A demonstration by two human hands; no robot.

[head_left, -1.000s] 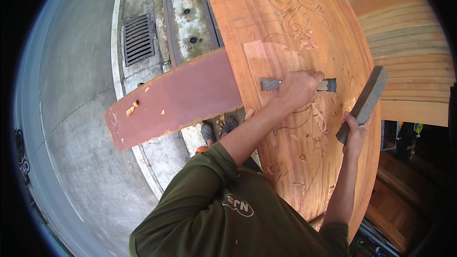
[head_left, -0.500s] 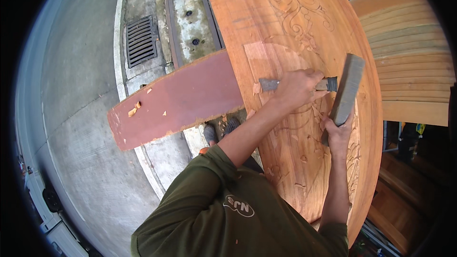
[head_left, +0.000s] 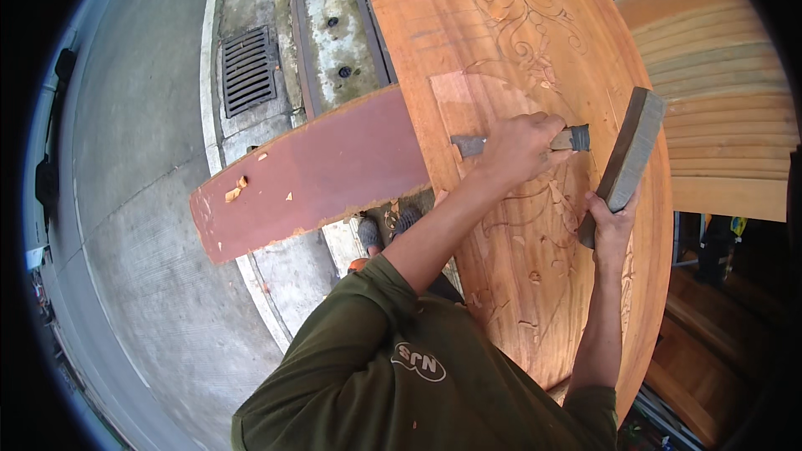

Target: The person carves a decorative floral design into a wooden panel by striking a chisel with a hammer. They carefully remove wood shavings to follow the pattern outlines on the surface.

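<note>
A large reddish wooden panel [head_left: 626, 301] carved with scrolls and leaves fills the middle, with pale chips on it. My left hand [head_left: 520, 149] is closed around a flat steel chisel [head_left: 469, 145] with a dark-wrapped handle end, lying low across the panel, its blade pointing left. My right hand [head_left: 611, 213] grips a long, grey, block-like wooden mallet [head_left: 628, 150], held upright-slanted just right of the chisel's handle end, apart from it.
A maroon board [head_left: 305, 175] with shavings sticks out left beneath the panel. A grooved wooden panel [head_left: 718, 108] stands at right, dark stacked wood [head_left: 693, 392] below it. Concrete ground [head_left: 150, 225] with a drain grate [head_left: 249, 71] lies left; my feet [head_left: 368, 234] show below the board.
The mallet swung left toward the chisel's end, then moved back a little to the right. My left hand and the chisel have shifted slightly left and up.
</note>
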